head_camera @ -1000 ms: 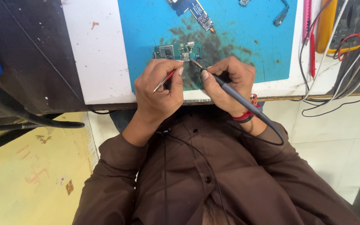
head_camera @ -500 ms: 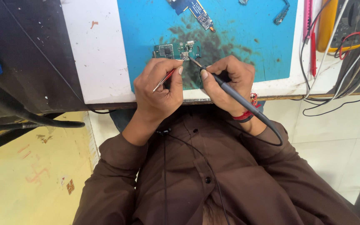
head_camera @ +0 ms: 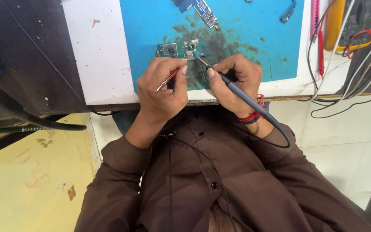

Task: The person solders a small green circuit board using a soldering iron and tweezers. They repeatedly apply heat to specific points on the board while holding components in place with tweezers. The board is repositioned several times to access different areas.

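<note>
A small green circuit board [head_camera: 177,49] lies on a blue work mat [head_camera: 245,30] stained dark around it. My right hand [head_camera: 236,81] grips a grey soldering iron [head_camera: 232,88] like a pen, its tip touching the board's right part. The iron's cable runs back over my right wrist. My left hand [head_camera: 162,88] pinches red-handled tweezers [head_camera: 170,78], their points aimed toward the board. Both hands rest at the near edge of the white table [head_camera: 95,56].
A second blue circuit board [head_camera: 200,8] lies at the mat's far edge. A yellow meter [head_camera: 357,21] with red and white leads sits at the right. A black hose [head_camera: 26,118] runs along the dark bench on the left. The floor is yellow on the left and pale tiles on the right.
</note>
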